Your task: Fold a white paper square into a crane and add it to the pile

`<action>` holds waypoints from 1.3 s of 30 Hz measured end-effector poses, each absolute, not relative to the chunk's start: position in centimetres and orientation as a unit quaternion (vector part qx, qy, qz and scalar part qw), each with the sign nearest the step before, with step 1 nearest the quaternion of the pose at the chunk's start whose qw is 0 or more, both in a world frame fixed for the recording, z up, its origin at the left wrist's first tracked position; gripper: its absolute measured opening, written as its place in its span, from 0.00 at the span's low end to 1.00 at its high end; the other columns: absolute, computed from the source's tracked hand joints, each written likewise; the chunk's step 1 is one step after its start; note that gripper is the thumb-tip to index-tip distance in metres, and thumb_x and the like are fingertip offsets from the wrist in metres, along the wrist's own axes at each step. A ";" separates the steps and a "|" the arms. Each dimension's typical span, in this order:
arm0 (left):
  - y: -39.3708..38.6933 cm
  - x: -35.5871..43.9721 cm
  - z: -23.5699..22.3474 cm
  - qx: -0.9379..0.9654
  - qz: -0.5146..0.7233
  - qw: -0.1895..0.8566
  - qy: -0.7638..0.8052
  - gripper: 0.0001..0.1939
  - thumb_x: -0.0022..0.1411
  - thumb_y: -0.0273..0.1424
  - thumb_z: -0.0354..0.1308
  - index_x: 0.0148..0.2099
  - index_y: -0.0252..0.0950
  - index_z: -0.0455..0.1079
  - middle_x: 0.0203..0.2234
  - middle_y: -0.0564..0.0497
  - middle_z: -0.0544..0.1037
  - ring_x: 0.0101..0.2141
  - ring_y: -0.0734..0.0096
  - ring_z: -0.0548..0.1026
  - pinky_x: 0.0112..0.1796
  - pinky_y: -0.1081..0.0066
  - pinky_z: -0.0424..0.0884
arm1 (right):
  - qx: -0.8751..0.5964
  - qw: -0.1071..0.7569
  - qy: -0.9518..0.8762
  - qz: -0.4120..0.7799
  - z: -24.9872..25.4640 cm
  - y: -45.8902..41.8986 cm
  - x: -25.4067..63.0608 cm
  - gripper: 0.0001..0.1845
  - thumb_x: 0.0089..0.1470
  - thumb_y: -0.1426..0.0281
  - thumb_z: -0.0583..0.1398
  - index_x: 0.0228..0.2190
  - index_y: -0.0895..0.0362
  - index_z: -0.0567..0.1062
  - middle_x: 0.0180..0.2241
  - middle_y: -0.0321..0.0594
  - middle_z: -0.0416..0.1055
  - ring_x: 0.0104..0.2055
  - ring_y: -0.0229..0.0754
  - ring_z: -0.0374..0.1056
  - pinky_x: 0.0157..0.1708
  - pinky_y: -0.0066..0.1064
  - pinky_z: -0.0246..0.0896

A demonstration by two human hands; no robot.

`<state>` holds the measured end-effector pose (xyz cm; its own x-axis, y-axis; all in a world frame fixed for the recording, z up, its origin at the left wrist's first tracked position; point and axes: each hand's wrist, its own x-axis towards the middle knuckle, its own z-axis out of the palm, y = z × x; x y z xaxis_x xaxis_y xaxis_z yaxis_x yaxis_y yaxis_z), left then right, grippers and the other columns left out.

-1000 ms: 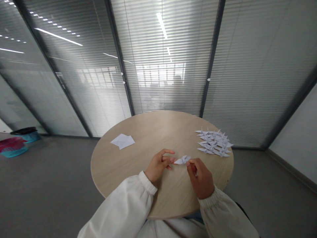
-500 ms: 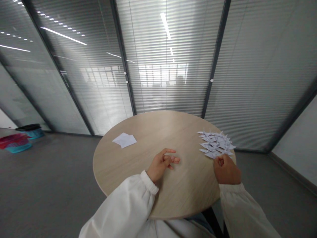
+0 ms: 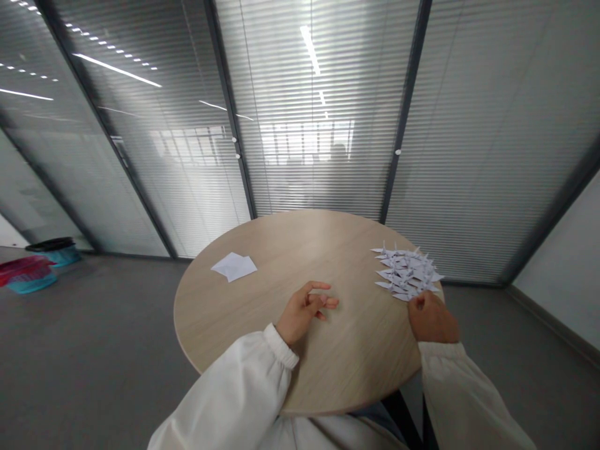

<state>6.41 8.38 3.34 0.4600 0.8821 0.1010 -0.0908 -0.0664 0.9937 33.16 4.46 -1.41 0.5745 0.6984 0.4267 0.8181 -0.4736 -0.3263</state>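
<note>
Rows of folded white paper cranes stand packed together at the right side of the round wooden table. At their near edge is my right hand, its fingers closed in a pinch; whatever they hold, if anything, is hidden among the cranes. My left hand rests near the middle of the table, fingers apart and slightly curled, with nothing in it. White sheets of paper lie overlapping on the table's left side, apart from both hands.
Glass partitions with blinds rise behind the table's far edge. On the floor at far left stand a blue bin with a red liner and a blue bin with a black liner. Dark legs show below the near edge.
My right hand has shifted slightly right along the near edge of the cranes, still pinched. My left hand keeps its pose. The whole view has moved a little.
</note>
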 end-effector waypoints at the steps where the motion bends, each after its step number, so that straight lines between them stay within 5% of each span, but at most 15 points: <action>1: 8.4 6.4 3.3 0.607 0.405 0.600 0.327 0.23 0.51 0.42 0.62 0.44 0.32 0.63 0.33 0.40 0.79 0.37 0.59 0.77 0.28 0.71 0.69 | -0.854 0.244 -0.445 -0.110 -1.4 4.5 33.2 0.06 0.54 0.71 0.53 0.25 0.56 0.66 0.28 0.43 0.70 0.28 0.42 0.65 0.23 0.29 0.46; 6: 8.3 6.5 3.4 0.609 0.405 0.597 0.330 0.23 0.51 0.42 0.61 0.44 0.32 0.63 0.33 0.40 0.79 0.37 0.59 0.77 0.27 0.72 0.69 | -0.863 0.245 -0.436 -0.071 -1.2 4.7 33.1 0.07 0.55 0.67 0.53 0.28 0.56 0.66 0.31 0.42 0.70 0.32 0.44 0.68 0.25 0.29 0.50; 11: 8.2 6.5 3.3 0.611 0.407 0.593 0.330 0.22 0.53 0.41 0.60 0.45 0.32 0.63 0.33 0.40 0.79 0.37 0.59 0.77 0.28 0.71 0.69 | -0.854 0.350 -0.367 -0.116 -1.5 4.3 33.0 0.19 0.51 0.55 0.55 0.36 0.58 0.64 0.26 0.39 0.66 0.22 0.42 0.62 0.20 0.29 0.47; 14: 8.3 6.6 3.2 0.613 0.410 0.587 0.333 0.20 0.54 0.39 0.59 0.45 0.33 0.62 0.33 0.41 0.79 0.37 0.60 0.77 0.28 0.72 0.69 | -0.763 0.431 -0.430 -0.217 -1.5 3.6 32.2 0.11 0.55 0.62 0.52 0.27 0.55 0.63 0.22 0.35 0.61 0.22 0.39 0.59 0.21 0.29 0.48; 17: 8.4 6.6 3.0 0.621 0.417 0.570 0.341 0.18 0.56 0.37 0.57 0.46 0.33 0.62 0.33 0.41 0.79 0.38 0.61 0.77 0.28 0.72 0.69 | -0.613 0.453 -0.579 -0.291 -0.9 3.0 30.0 0.16 0.58 0.70 0.49 0.19 0.54 0.57 0.19 0.33 0.55 0.22 0.37 0.55 0.25 0.28 0.49; 21: 8.8 6.4 2.6 0.653 0.431 0.510 0.356 0.17 0.59 0.37 0.54 0.47 0.34 0.62 0.34 0.41 0.79 0.38 0.63 0.77 0.28 0.72 0.69 | -0.478 0.438 -0.697 -0.306 0.8 3.3 25.3 0.15 0.59 0.76 0.49 0.21 0.55 0.61 0.19 0.34 0.56 0.25 0.38 0.55 0.28 0.28 0.50; 26: 9.7 5.8 2.3 0.728 0.408 0.392 0.386 0.15 0.63 0.36 0.48 0.49 0.35 0.62 0.35 0.43 0.79 0.36 0.65 0.77 0.31 0.70 0.71 | -0.494 0.403 -0.752 -0.169 3.3 6.9 21.7 0.13 0.59 0.76 0.46 0.25 0.56 0.65 0.25 0.37 0.62 0.28 0.39 0.59 0.29 0.29 0.52; 30: 11.5 5.0 2.2 0.787 0.372 0.220 0.441 0.15 0.66 0.33 0.43 0.53 0.36 0.61 0.39 0.44 0.78 0.42 0.65 0.76 0.43 0.66 0.69 | -0.538 0.376 -0.746 -0.110 3.1 10.7 21.4 0.11 0.57 0.77 0.46 0.31 0.58 0.67 0.29 0.39 0.65 0.32 0.40 0.62 0.33 0.29 0.56; 34: 13.6 4.5 1.3 0.826 0.286 -0.025 0.485 0.22 0.66 0.33 0.43 0.61 0.37 0.55 0.55 0.42 0.66 0.60 0.57 0.54 0.56 0.56 0.53 | -0.561 0.343 -0.749 -0.082 1.2 12.6 21.2 0.18 0.58 0.74 0.47 0.49 0.62 0.64 0.40 0.46 0.68 0.42 0.42 0.64 0.41 0.31 0.58; 39: 14.2 4.5 -0.2 0.802 0.175 -0.123 0.557 0.28 0.64 0.47 0.40 0.64 0.47 0.50 0.60 0.42 0.57 0.62 0.45 0.45 0.57 0.46 0.40 | -0.604 0.233 -0.761 -0.049 -0.9 12.8 20.9 0.30 0.59 0.56 0.49 0.60 0.51 0.54 0.61 0.48 0.49 0.62 0.56 0.44 0.56 0.48 0.41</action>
<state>4.51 14.21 -0.16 0.3177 0.8513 0.4176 0.9372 -0.3487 -0.0021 20.87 12.83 -0.86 -0.1617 0.8958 0.4139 0.9419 0.2652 -0.2062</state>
